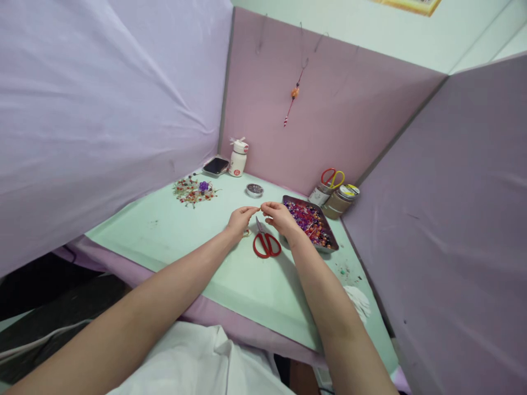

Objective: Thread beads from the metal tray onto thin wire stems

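Observation:
My left hand and my right hand meet fingertip to fingertip above the middle of the table. Both are pinched closed around something small, too tiny to make out. A bit of thin cord shows beneath my left palm. Red-handled scissors lie just below the hands, blades pointing up toward them. Close to my right wrist is a dark tray full of purple, red and orange beads.
At the left lies a pile of beaded strands. Along the back stand a phone, a white bottle, a small round container, a holder with scissors and a jar. A white glove lies right.

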A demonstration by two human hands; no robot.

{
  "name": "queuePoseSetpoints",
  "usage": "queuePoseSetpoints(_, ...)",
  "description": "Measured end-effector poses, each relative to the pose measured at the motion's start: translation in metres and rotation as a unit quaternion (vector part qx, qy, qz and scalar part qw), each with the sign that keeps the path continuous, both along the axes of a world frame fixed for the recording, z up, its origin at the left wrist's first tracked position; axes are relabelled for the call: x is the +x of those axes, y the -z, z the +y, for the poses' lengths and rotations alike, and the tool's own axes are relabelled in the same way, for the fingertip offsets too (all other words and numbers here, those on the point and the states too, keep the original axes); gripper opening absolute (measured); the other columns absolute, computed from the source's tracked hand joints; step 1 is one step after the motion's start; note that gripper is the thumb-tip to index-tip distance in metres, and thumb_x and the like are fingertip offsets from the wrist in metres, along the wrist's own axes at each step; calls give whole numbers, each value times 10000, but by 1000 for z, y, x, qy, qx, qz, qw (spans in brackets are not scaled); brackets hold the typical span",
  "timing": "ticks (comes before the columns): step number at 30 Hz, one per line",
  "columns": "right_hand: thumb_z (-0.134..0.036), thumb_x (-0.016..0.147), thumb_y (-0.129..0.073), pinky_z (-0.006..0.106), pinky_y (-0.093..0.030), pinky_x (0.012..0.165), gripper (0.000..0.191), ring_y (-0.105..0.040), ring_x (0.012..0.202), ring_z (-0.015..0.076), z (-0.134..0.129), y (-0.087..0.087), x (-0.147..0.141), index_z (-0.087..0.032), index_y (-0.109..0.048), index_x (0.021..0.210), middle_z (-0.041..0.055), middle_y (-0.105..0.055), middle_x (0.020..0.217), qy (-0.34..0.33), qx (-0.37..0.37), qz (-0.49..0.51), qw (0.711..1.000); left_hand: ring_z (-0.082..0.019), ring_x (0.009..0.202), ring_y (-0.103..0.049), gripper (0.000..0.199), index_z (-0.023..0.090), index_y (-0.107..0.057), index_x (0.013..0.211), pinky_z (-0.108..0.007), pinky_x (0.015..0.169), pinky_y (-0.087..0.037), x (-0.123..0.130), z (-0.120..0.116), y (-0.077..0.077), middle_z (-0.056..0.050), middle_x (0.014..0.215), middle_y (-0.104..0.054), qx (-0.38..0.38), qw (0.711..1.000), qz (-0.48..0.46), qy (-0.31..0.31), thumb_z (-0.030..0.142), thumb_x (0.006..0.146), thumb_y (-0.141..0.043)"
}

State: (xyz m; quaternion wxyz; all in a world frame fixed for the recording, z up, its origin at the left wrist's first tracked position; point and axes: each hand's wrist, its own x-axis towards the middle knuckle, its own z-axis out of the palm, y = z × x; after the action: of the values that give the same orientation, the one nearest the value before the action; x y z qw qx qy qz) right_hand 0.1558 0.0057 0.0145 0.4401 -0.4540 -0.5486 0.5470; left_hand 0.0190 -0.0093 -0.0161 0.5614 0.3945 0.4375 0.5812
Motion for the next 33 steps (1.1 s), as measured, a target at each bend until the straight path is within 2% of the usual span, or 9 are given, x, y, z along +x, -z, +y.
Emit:
queuePoseSetpoints(4, -365, 599, -717, 194, -317, 511, 243, -433, 638, 89, 1, 1, 0, -187, -602, 718, -22, -499, 674, 16, 6, -7, 1000, -66, 455, -289, 183, 160, -673, 744, -221, 453, -206, -1, 3, 0, 63, 500, -361, 5, 1000, -22, 13, 318, 664, -628)
queuePoseSetpoints(9, -351, 622, -680, 192, -323, 495, 209, -444, 621, 85, 5, 5, 0, -183, -590, 706, -15, -522, 692, 51, 27, -20, 998, -80, 501, -444, 173, 154, -641, 764, -222, 512, -305, -1, 2, -4, 15, 586, -533, -16, 998, -64, 20, 293, 699, -560)
queuePoseSetpoints(14, -324, 663, -621, 203, -381, 525, 173, -506, 640, 92, 10, 10, 1, -188, -564, 753, -8, -571, 745, 95, 54, -33, 993, -184, 836, -634, 249, 155, -635, 892, -299, 753, -420, 0, 4, -4, -88, 880, -690, 12, 995, -93, 23, 321, 732, -544)
queuePoseSetpoints(17, -257, 674, -582, 241, -445, 612, 176, -560, 736, 115, 12, 12, 2, -188, -579, 836, 21, -607, 884, 120, 76, -57, 988, -206, 1061, -578, 258, 170, -647, 926, -333, 916, -382, 1, 8, -1, -100, 1114, -656, 62, 995, -84, -3, 316, 728, -569)
queuePoseSetpoints(20, -204, 690, -545, 275, -464, 688, 199, -567, 800, 130, 13, 13, 3, -181, -603, 879, 46, -618, 973, 138, 118, -117, 976, -203, 1141, -522, 254, 195, -653, 942, -339, 972, -342, -2, 12, 3, -69, 1206, -613, 66, 995, -49, -52, 317, 748, -544)
queuePoseSetpoints(24, -184, 726, -549, 291, -448, 736, 137, -564, 760, 137, 8, 9, 1, -179, -639, 829, 30, -650, 865, 56, 186, -249, 949, -200, 1066, -540, 220, 202, -642, 867, -341, 935, -365, -7, 17, 5, -50, 1096, -634, 50, 987, -28, -149, 316, 754, -492)
queuePoseSetpoints(27, -150, 725, -592, 291, -432, 767, 120, -562, 771, 140, 0, 5, -4, -190, -669, 808, 25, -651, 861, -57, 237, -361, 900, -188, 967, -553, 171, 199, -613, 790, -328, 885, -386, -9, 18, 4, -38, 975, -633, 34, 978, -34, -205, 299, 727, -489)
queuePoseSetpoints(30, -126, 714, -632, 301, -415, 806, 168, -555, 837, 159, -8, 4, -10, -199, -688, 853, 43, -633, 906, -132, 280, -439, 843, -176, 902, -555, 137, 196, -588, 750, -317, 849, -395, -9, 18, 3, -27, 890, -616, 26, 973, -44, -225, 286, 706, -494)
queuePoseSetpoints(33, -130, 719, -639, 321, -400, 824, 126, -540, 871, 187, -11, 7, -14, -193, -691, 815, 62, -623, 885, -137, 311, -484, 806, -173, 892, -564, 121, 197, -575, 745, -309, 827, -400, -9, 19, 2, -22, 864, -610, 20, 972, -49, -228, 284, 698, -505)
